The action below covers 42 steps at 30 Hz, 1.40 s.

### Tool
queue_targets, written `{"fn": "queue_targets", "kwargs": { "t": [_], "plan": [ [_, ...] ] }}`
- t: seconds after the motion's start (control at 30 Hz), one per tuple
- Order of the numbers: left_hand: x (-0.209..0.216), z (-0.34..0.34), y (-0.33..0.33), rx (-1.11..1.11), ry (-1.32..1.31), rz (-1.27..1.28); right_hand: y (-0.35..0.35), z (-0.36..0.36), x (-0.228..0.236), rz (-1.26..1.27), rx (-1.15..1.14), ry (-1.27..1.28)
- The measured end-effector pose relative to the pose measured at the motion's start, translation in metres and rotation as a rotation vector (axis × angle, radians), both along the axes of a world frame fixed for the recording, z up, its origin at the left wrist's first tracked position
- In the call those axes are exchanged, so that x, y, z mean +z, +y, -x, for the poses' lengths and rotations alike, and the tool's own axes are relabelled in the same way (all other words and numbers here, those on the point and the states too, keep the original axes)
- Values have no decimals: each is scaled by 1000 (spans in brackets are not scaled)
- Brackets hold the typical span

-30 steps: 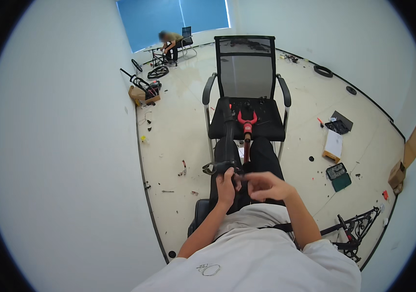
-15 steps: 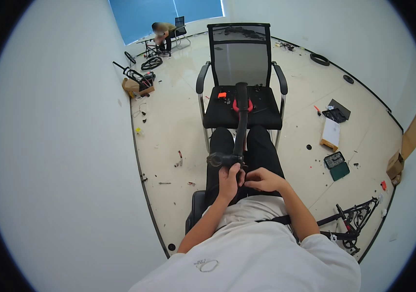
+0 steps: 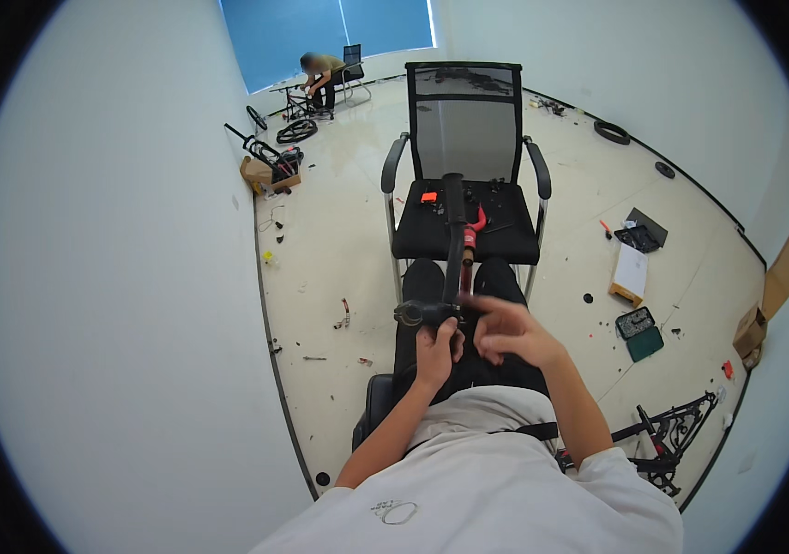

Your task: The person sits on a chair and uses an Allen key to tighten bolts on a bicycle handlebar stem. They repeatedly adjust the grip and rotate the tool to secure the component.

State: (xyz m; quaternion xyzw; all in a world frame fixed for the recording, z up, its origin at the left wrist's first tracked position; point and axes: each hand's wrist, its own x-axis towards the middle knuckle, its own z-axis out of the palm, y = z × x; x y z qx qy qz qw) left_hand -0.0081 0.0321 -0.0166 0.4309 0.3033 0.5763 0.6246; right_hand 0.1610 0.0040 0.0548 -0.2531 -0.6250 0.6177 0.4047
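Observation:
A black bicycle handlebar with its stem (image 3: pixel 454 245) points away from me above my thighs, its round clamp turned to the left. My left hand (image 3: pixel 436 355) is closed around it from below, close to the stem. Just right of the stem is my right hand (image 3: pixel 519 334), its index finger stretched toward the bar and slightly blurred, the other fingers loosely bent. I see nothing in that hand, and contact of its fingertip with the bar cannot be told. Beyond, a red curved item (image 3: pixel 475 226) of unclear kind shows beside the bar, partly hidden by it.
A black mesh chair (image 3: pixel 463 138) faces me, with small parts and an orange piece (image 3: pixel 428 198) on its seat. Bike frame (image 3: pixel 671 434) lies right; an open green case (image 3: pixel 642 337) and white-topped box (image 3: pixel 630 272) are on the floor. Far left, a person (image 3: pixel 323 78) bends over a bicycle.
My right hand has moved up and forward, away from my left hand, its index finger now extended. The handlebar has shifted slightly, showing more of the red item. My view has tilted a little.

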Motion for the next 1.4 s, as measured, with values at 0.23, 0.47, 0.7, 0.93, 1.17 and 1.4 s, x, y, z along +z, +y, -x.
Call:
{"fn": "queue_targets", "kwargs": {
  "t": [0.23,0.47,0.7,0.93,1.17,1.4],
  "plan": [
    [4,-10,-2,-49,40,-90,67,-27,-40,-16,-562,-200],
    [-6,-2,-1,-73,-36,-2,44,4,-76,-107,-553,-236],
    [-5,-6,1,-74,-19,15,29,6,-28,-595,-705,-560],
    [-8,-5,-2,-110,-6,9,26,5,-22,-520,-801,-394],
    [-5,-7,-1,-120,-1,-2,36,9,-16,-486,-824,-294],
    [-2,0,-4,-103,-4,-16,59,-3,-85,-237,-589,-447]
  ]
}}
